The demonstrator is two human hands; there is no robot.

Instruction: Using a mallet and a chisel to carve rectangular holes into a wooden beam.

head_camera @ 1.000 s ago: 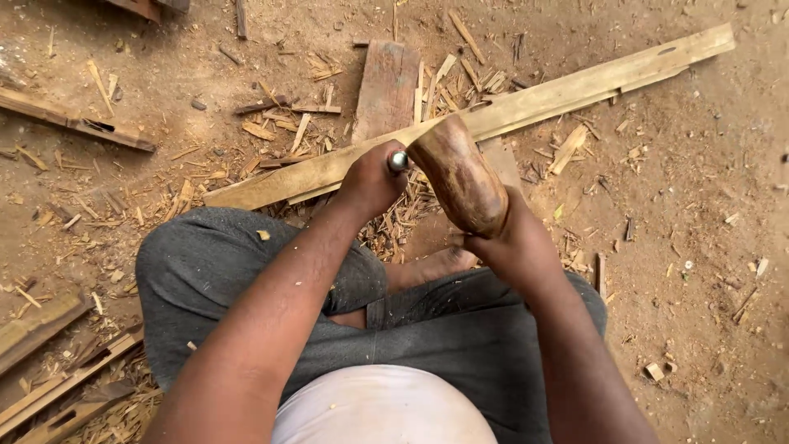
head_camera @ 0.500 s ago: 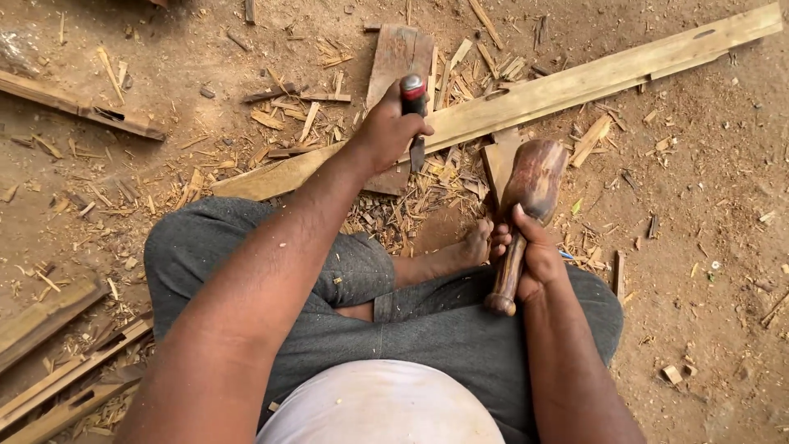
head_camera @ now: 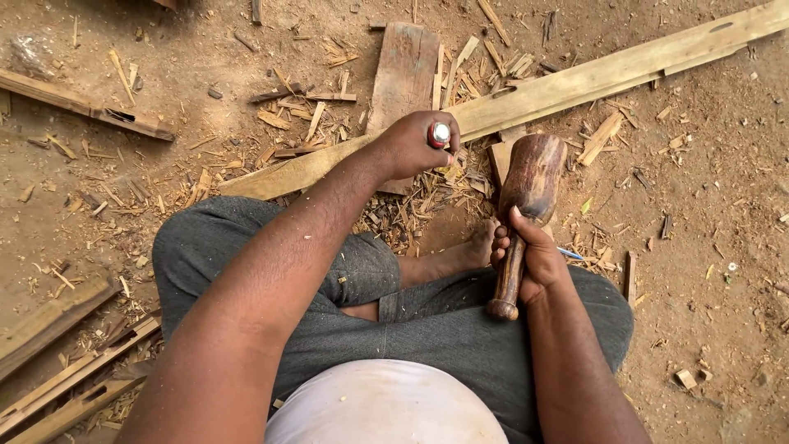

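Your left hand (head_camera: 411, 144) is closed around a chisel (head_camera: 441, 134), of which only the red handle and its metal-capped end show above your fist; the blade is hidden below, so I cannot tell exactly where its edge sits. It appears to stand on the long wooden plank (head_camera: 575, 82) that runs diagonally across the dirt floor (head_camera: 707, 214), near a slot cut into that plank. Your right hand (head_camera: 530, 259) is wrapped tight on the handle of a wooden mallet (head_camera: 530, 181), head raised and held just to the right of the chisel, apart from it.

To strike well, keep the chisel upright and steady, with the capped end fully clear above your fingers so the mallet meets metal and not knuckle. Bring the broad face of the mallet head squarely down on the cap; a glancing blow would likely tip the tool sideways and tear the edge of the cut. Your grip low on the mallet handle gives reach, but judge the swing short and controlled.

Your bare foot (head_camera: 481, 242) lies just below the plank, near the pile of wood chips (head_camera: 411, 214). Keep it back from the line of the blade, and hold the plank from shifting.
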